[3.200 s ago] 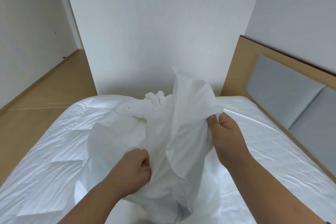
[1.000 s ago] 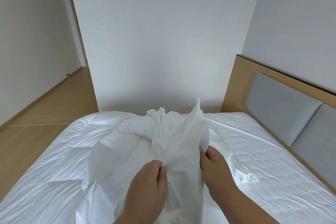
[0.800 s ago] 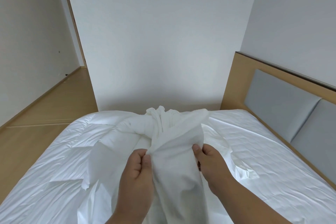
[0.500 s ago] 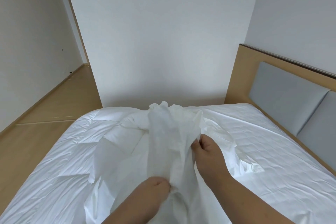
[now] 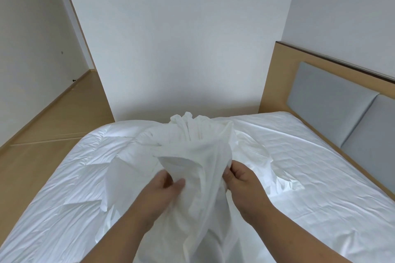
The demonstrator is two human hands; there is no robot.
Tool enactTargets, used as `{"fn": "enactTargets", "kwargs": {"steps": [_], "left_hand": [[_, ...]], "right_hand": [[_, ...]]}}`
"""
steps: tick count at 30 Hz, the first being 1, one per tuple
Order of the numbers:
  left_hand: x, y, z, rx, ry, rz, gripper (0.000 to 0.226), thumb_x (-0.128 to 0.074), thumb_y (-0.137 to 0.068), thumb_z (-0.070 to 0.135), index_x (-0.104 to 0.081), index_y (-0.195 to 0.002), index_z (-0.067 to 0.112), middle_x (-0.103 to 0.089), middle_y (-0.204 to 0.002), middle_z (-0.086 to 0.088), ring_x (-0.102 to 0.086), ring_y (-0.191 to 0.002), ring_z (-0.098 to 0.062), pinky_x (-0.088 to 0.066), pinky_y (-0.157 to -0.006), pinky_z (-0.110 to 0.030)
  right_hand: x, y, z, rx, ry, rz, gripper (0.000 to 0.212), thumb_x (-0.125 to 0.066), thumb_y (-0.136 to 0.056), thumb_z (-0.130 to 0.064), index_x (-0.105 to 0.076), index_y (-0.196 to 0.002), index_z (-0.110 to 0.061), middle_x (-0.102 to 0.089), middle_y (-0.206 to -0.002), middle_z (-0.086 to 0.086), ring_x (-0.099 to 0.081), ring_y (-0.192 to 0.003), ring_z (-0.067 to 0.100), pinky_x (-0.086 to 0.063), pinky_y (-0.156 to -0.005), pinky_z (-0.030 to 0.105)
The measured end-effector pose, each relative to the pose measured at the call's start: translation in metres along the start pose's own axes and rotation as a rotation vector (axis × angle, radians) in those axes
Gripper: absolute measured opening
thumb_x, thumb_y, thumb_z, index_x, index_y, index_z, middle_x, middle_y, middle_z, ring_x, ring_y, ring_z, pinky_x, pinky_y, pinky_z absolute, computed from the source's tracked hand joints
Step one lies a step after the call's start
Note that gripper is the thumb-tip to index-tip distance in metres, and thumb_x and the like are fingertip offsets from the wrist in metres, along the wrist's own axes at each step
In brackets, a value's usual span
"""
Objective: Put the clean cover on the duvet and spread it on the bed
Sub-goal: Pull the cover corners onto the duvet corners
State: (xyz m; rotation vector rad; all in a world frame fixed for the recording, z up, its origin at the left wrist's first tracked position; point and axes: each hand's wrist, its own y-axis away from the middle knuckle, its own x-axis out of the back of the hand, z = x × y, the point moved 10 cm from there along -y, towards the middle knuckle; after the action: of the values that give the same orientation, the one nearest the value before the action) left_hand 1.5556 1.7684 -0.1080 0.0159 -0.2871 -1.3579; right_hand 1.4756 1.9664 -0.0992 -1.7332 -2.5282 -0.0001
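Note:
A thin white duvet cover (image 5: pixel 198 156) is bunched up in front of me above the bed. My left hand (image 5: pixel 162 190) pinches its left fold between thumb and fingers. My right hand (image 5: pixel 241 179) grips the right side of the same bunch, fingers curled into the cloth. The cover hangs down between my forearms and trails onto the mattress. A white quilted duvet (image 5: pixel 89 168) lies spread on the left half of the bed (image 5: pixel 310 177), partly hidden under the cover.
A wooden headboard (image 5: pixel 275 83) with grey padded panels (image 5: pixel 327 100) runs along the right side. A white wall stands just beyond the far bed edge. Wooden floor (image 5: pixel 49 121) opens to the left toward a corridor.
My left hand rose from low on the cover to level with the right hand and took a new pinch. The bunch of cover shifted slightly; my right hand kept its grip.

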Motion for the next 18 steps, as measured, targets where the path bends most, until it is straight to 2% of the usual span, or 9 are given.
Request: {"fn": "enactTargets", "kwargs": {"steps": [1,3,5,7,10,12,15,17,18], "left_hand": [[-0.017,0.0,-0.003,0.017,0.005,-0.105,0.037,-0.072,-0.085,0.048,-0.066,-0.119,0.034,-0.074,-0.113,0.013,-0.069,-0.109,-0.011,-0.052,-0.1,-0.041],[-0.05,0.004,0.001,-0.019,-0.007,-0.244,0.058,-0.069,-0.075,0.071,-0.064,-0.124,0.041,-0.071,-0.119,0.019,-0.067,-0.112,-0.004,-0.052,-0.096,-0.032],[-0.07,0.005,0.01,-0.104,0.001,-0.226,0.048,-0.062,-0.074,0.08,-0.059,-0.117,0.059,-0.067,-0.117,0.03,-0.064,-0.108,0.007,-0.052,-0.086,-0.015],[-0.076,0.004,0.018,-0.158,-0.025,-0.132,0.022,-0.06,-0.084,0.07,-0.056,-0.105,0.069,-0.066,-0.11,0.035,-0.063,-0.1,0.013,-0.051,-0.072,-0.006],[-0.064,-0.006,0.013,-0.124,0.019,0.023,0.012,-0.063,-0.094,0.047,-0.064,-0.101,0.057,-0.074,-0.099,0.022,-0.07,-0.088,0.003,-0.053,-0.064,-0.014],[-0.05,-0.012,0.011,-0.108,0.117,0.084,0.014,-0.07,-0.086,0.05,-0.067,-0.099,0.052,-0.076,-0.098,0.017,-0.073,-0.086,-0.003,-0.054,-0.068,-0.022],[-0.035,-0.022,0.016,-0.129,0.205,0.121,0.038,-0.076,-0.068,0.064,-0.07,-0.101,0.047,-0.077,-0.1,0.012,-0.075,-0.087,-0.009,-0.057,-0.072,-0.032],[-0.032,-0.027,0.021,-0.136,0.264,0.119,0.041,-0.08,-0.066,0.063,-0.07,-0.102,0.046,-0.077,-0.101,0.011,-0.076,-0.087,-0.011,-0.059,-0.066,-0.029],[-0.031,-0.029,0.022,-0.136,0.282,0.116,0.039,-0.081,-0.068,0.061,-0.07,-0.102,0.046,-0.077,-0.101,0.01,-0.076,-0.087,-0.012,-0.059,-0.063,-0.026]], "right_hand": [[-0.002,0.002,0.003,-0.023,-0.009,-0.007,0.025,-0.053,-0.106,-0.023,-0.074,-0.093,-0.016,-0.074,-0.094,0.013,-0.068,-0.083,0.02,-0.055,-0.081,0.037],[-0.005,0.007,0.01,-0.081,-0.057,-0.024,0.022,-0.057,-0.104,-0.024,-0.075,-0.094,-0.014,-0.074,-0.098,0.016,-0.07,-0.089,0.026,-0.057,-0.087,0.045],[-0.009,0.013,0.02,-0.153,-0.123,-0.02,0.024,-0.069,-0.096,-0.027,-0.071,-0.094,-0.003,-0.071,-0.1,0.026,-0.069,-0.086,0.031,-0.057,-0.085,0.052],[-0.01,0.018,0.03,-0.209,-0.159,0.004,0.038,-0.081,-0.083,-0.03,-0.067,-0.092,0.003,-0.07,-0.098,0.029,-0.068,-0.081,0.03,-0.057,-0.077,0.047],[0.003,0.022,0.034,-0.248,-0.053,0.13,0.03,-0.075,-0.084,-0.041,-0.064,-0.069,-0.017,-0.07,-0.075,0.004,-0.061,-0.067,0.015,-0.05,-0.062,0.031],[0.022,0.023,0.032,-0.25,0.06,0.206,0.033,-0.068,-0.092,-0.045,-0.061,-0.067,-0.023,-0.061,-0.066,-0.009,-0.052,-0.06,0.008,-0.043,-0.058,0.024],[0.045,0.027,0.034,-0.246,0.056,0.25,0.032,-0.066,-0.096,-0.039,-0.063,-0.07,-0.021,-0.06,-0.065,-0.009,-0.051,-0.06,0.007,-0.042,-0.058,0.023],[0.056,0.032,0.034,-0.251,0.096,0.238,0.03,-0.064,-0.097,-0.038,-0.062,-0.074,-0.019,-0.058,-0.065,-0.009,-0.05,-0.06,0.009,-0.042,-0.058,0.026],[0.063,0.034,0.031,-0.24,0.167,0.235,0.028,-0.063,-0.098,-0.039,-0.061,-0.076,-0.021,-0.058,-0.064,-0.01,-0.049,-0.058,0.005,-0.041,-0.056,0.022]]}}
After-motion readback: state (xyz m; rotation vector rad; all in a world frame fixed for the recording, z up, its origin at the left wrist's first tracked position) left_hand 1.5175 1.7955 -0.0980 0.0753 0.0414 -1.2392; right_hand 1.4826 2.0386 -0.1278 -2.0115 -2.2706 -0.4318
